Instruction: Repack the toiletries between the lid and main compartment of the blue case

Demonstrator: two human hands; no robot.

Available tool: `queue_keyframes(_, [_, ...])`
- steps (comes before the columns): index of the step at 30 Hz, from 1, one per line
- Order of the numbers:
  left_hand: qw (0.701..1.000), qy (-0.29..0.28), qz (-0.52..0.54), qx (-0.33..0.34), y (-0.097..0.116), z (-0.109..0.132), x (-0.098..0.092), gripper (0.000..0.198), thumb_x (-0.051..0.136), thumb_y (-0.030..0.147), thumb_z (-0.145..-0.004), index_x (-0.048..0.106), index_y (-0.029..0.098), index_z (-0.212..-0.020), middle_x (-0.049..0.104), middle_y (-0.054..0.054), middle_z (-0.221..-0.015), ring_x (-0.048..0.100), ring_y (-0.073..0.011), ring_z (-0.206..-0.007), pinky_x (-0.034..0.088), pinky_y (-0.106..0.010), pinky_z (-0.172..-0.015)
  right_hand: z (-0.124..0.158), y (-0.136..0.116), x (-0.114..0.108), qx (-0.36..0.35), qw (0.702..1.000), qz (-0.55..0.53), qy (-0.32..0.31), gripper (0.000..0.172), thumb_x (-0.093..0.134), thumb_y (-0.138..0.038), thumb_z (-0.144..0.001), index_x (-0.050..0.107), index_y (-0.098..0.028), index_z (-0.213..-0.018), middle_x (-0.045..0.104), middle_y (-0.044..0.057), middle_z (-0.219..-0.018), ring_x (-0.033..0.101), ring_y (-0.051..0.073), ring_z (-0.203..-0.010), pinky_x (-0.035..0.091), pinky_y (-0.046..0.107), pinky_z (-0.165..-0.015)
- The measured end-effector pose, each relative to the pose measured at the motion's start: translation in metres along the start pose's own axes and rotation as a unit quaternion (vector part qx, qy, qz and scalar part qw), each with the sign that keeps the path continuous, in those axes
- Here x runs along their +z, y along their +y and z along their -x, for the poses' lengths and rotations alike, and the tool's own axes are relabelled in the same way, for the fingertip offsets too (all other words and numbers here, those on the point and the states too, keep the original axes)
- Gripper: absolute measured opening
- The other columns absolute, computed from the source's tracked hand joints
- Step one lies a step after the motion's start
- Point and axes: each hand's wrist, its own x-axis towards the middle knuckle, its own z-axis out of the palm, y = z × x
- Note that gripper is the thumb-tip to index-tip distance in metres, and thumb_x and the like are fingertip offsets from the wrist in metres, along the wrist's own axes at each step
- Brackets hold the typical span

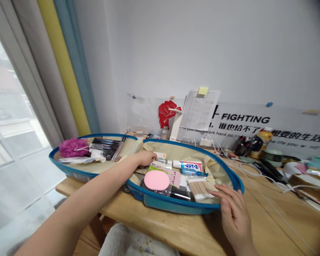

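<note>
Right of the blue-rimmed open suitcase, the light wooden tabletop leaves passing room, crossed by thin white cables.

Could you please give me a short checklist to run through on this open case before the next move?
Blue-rimmed suitcase lying open on the wooden table: ok.
Pink bath pouf inside the far half: ok.
Pink round sponge and cotton swab pack inside the near half: ok.
White-and-red carton inside the near half: ok.
Left hand holding an item: cannot tell, its fingers hide what lies beneath.
Right hand clear of the near rim: not ok, it rests against the rim.
</note>
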Motion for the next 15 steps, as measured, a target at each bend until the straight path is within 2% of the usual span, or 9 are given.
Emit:
queue_keyframes(10, [1.000,-0.008,-0.010,0.011,-0.0021,0.0007,0.0008,0.030,0.053,0.037,-0.090,0.058,0.017,-0.112,0.060,-0.007,-0.113,0.059,-0.0177,-0.098,0.051,-0.040,-0.086,0.0008,0.0010,0.0001,-0.014,1.000,0.003,0.002,0.025,0.040,-0.025,-0.091,0.065,-0.023,-0.089,0.066,0.006,-0.100,0.058,0.023,-0.104,0.034,0.046,-0.101])
queue_keyframes(13, [1.000,0.021,-0.009,0.013,0.0003,0.0023,0.0006,0.028,0.055,0.036,-0.089,0.059,0.016,-0.109,0.062,-0.007,-0.111,0.060,-0.0175,-0.097,0.051,-0.040,-0.086,-0.0001,0.0010,-0.0001,-0.011,1.000,0.005,0.003,0.027,0.040,-0.027,-0.091,0.067,-0.023,-0.089,0.067,0.006,-0.100,0.059,0.023,-0.104,0.035,0.046,-0.100])
queue_keyframes(15, [0.998,0.065,-0.008,0.011,0.0043,0.0047,-0.0023,0.026,0.057,0.032,-0.088,0.061,0.018,-0.109,0.062,-0.006,-0.112,0.060,-0.0178,-0.100,0.049,-0.039,-0.091,-0.0004,0.0018,-0.0001,-0.013,1.000,0.008,0.004,0.028,0.040,-0.029,-0.091,0.067,-0.024,-0.089,0.068,0.005,-0.099,0.060,0.023,-0.102,0.036,0.046,-0.099])
